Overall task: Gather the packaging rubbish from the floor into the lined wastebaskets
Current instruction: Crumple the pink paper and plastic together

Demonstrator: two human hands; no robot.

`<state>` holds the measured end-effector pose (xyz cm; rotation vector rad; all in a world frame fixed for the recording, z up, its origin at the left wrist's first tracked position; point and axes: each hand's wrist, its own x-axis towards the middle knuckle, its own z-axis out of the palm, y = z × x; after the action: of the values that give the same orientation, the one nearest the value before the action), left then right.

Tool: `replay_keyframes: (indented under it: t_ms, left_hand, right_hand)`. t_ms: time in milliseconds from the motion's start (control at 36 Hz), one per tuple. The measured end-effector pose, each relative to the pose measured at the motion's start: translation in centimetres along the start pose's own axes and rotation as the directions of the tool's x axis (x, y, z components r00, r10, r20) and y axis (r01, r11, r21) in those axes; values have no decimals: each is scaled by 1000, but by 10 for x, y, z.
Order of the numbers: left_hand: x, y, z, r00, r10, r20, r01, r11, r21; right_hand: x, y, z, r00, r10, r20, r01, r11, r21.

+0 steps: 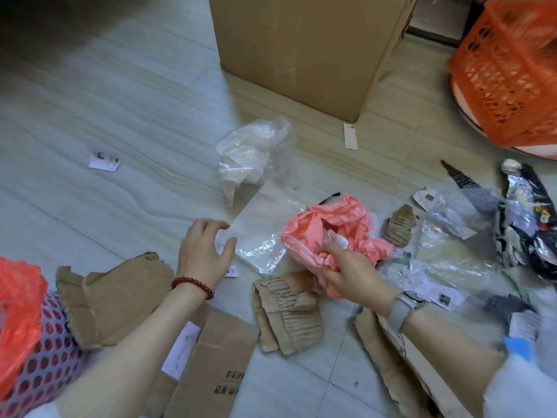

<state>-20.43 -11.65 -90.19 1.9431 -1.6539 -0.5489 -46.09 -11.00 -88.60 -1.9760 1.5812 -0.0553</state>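
The right hand [346,267] is clenched round a crumpled pink plastic bag [337,227], bunching it just above the floor [105,116]; something white and papery shows inside the bunch, though what it is cannot be told. The left hand [205,251], with a red bead bracelet [193,286] at the wrist, is released, fingers spread and loosely bent, hovering at the near left corner of a flat clear plastic sheet [259,233] that lies just left of the pink bag. Beyond the pink bag sits a crumpled clear bag [253,155], and farther still a tall cardboard box [304,49]. Nearer than the pink bag lie a piece of corrugated cardboard [286,309] and torn cardboard flaps [114,297]; to its right is a heap of clear film and black-and-silver wrappers [524,230]. A perforated wastebasket with a red liner [21,312] stands far to the left of the pink bag, an orange basket [506,70] far to its upper right. The likely trouble: the pink bag is only loosely bunched, so its contents could spill back onto the floor on the way across. The clear sheet is slick and flat against the floor, so the left fingers may slide over it rather than lift it. The limp red liner could also fold shut and deflect what is dropped.
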Motion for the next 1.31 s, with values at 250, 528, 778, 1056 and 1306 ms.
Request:
replay_keyframes:
  t_ms: [250,528,778,1056,1306]
  left_hand:
    - [-23,69,31,810,343,476,-165,912,-376]
    - [-45,78,16,924,238,301,-67,872,-484]
    - [-39,43,8,930,366,18,-350,902,-251]
    - [-47,40,6,844,515,-151,-532,840,-104]
    - [-47,47,7,730,670,135,-653,742,-153]
  right_hand:
    - [-25,-32,-35,985,12,-174,61,910,411]
    - [-27,-54,-26,948,-182,-263,286,850,442]
    - [-32,-51,-11,949,-198,-244,288,858,424]
    - [-30,-34,-1,907,382,177,-293,271,917]
    - [-22,-34,-11,966,130,226,-249,212,945]
